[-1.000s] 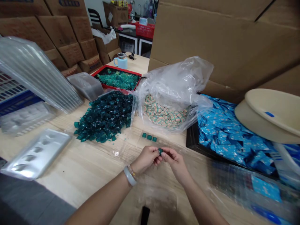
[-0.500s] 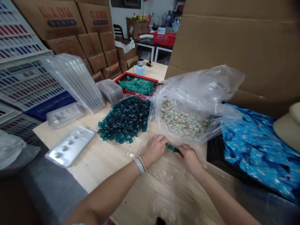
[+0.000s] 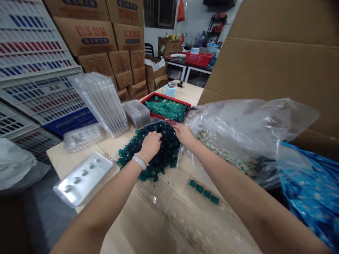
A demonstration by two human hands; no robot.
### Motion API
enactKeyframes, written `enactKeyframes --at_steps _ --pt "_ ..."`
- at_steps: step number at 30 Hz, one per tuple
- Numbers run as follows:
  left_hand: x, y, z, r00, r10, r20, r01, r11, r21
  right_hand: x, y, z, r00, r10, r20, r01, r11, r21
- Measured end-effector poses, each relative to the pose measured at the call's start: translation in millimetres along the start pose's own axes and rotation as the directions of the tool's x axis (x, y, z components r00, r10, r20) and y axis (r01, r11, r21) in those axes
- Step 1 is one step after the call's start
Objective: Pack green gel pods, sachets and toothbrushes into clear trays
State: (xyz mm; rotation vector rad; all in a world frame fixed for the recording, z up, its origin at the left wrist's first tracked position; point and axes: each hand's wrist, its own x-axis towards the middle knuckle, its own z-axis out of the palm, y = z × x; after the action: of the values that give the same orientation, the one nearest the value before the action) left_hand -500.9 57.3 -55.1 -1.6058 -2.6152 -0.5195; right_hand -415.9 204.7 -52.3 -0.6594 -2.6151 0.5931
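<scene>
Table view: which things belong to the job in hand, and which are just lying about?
Job in hand, seemingly:
Green pile, left hand on it, right hand at its edge
Row of four green pieces

Probably just lying about:
Blue mug
Red basket

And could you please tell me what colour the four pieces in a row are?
The four pieces are dark green, clearest in the head view.
</scene>
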Motion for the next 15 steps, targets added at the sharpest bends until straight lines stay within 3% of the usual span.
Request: enactKeyframes --at_steps 3,5,7,9,10,12,13,15 --pt "-10 -13 -9.6 0.994 -0.062 -0.088 0.037 0.966 -0.257 24 5 20 0.998 0.056 0.0 -0.056 0.998 0.016" --pt "-15 -21 -16.4 0.977 -0.205 -0.055 0.151 0.852 -0.502 26 7 27 0.997 0.082 -0.013 -0.081 0.995 0.052" --pt "-20 -24 -21.8 0.942 -0.317 0.112 0.291 0.6 -0.745 19 7 26 0.995 0.101 -0.013 -0.099 0.989 0.107" --pt "-25 -21 -25.4 0.905 -0.312 0.29 0.379 0.276 -0.883 6 8 19 0.989 0.141 0.052 -0.15 0.932 0.329" --pt "-27 -16 -26.2 0.892 -0.286 0.35 0.398 0.131 -0.908 -2 8 14 0.979 0.162 0.12 -0.201 0.849 0.488" --pt "-31 -3 -25.4 0.879 -0.238 0.413 0.403 -0.093 -0.91 -19 6 3 0.941 0.173 0.292 -0.338 0.568 0.75" --pt "-32 6 -23.7 0.873 -0.226 0.433 0.403 -0.169 -0.9 -28 5 -2 0.916 0.165 0.366 -0.401 0.423 0.813" --pt "-35 23 -18.0 0.864 -0.227 0.449 0.395 -0.247 -0.885 -46 0 -11 0.88 0.162 0.447 -0.475 0.25 0.843"
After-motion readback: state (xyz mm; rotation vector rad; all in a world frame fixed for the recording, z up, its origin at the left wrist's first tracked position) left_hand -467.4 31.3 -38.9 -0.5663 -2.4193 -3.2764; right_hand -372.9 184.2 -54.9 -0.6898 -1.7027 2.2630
